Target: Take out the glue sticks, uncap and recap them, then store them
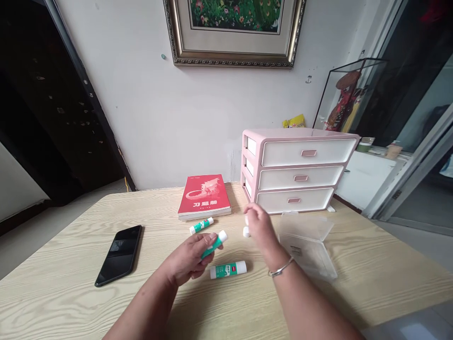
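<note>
My left hand point(196, 252) is closed around a green-and-white glue stick point(213, 244), its white end pointing up and to the right. My right hand point(260, 224) is pinched in front of the pink drawers, with a small white cap point(247, 220) partly showing at its fingertips. Just below those fingers, another white cap point(246, 232) rests on the table. A larger glue stick point(228, 269) lies on its side between my forearms. Beyond my left hand, a smaller glue stick point(201, 225) lies near the red book.
A thick red book point(204, 196) lies near the wall, left of a pink-and-white drawer unit point(300, 177). Beside my right forearm sits an opened clear plastic box point(311, 255). On the left of the wooden table point(56, 283) is a black phone point(119, 255).
</note>
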The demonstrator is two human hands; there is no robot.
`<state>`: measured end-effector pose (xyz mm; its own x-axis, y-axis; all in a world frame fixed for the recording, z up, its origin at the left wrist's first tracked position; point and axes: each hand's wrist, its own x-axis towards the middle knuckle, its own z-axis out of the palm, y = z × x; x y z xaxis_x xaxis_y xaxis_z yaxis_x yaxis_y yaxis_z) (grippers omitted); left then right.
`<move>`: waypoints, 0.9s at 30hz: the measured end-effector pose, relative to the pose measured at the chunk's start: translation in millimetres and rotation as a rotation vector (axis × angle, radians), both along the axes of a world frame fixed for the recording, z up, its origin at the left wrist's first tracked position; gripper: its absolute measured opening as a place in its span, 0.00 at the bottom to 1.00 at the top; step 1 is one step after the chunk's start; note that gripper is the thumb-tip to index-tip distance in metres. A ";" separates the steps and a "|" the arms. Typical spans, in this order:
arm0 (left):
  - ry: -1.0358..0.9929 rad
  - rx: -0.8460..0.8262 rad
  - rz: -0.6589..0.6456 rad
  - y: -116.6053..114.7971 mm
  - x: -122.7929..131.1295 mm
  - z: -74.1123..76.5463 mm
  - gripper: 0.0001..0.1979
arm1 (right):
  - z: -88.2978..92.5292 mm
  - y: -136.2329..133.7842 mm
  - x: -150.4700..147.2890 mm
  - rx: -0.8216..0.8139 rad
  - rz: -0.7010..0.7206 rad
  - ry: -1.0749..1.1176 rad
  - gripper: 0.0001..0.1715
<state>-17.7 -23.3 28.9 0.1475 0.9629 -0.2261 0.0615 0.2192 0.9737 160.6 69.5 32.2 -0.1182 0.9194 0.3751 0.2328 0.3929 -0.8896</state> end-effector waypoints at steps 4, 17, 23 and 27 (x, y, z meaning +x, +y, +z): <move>0.600 0.258 0.255 13.8 -11.8 -12.5 0.21 | 2.5 -2.7 3.5 0.161 -0.059 -0.235 0.15; 1.457 0.484 0.235 31.5 -3.9 -32.7 0.13 | -11.4 -9.6 22.4 0.162 0.144 -0.890 0.13; 1.408 0.529 0.378 36.1 -11.3 -38.5 0.18 | -21.1 -0.4 26.6 0.121 0.130 -0.972 0.16; 1.311 0.493 0.422 33.5 -18.0 -44.4 0.24 | -19.5 -1.6 28.0 0.096 0.150 -0.988 0.17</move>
<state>-35.7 10.2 -15.5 -0.2069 0.8995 0.3849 0.9611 0.1133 0.2517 188.6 67.8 12.7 -0.5287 0.8405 0.1185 0.7921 0.5388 -0.2869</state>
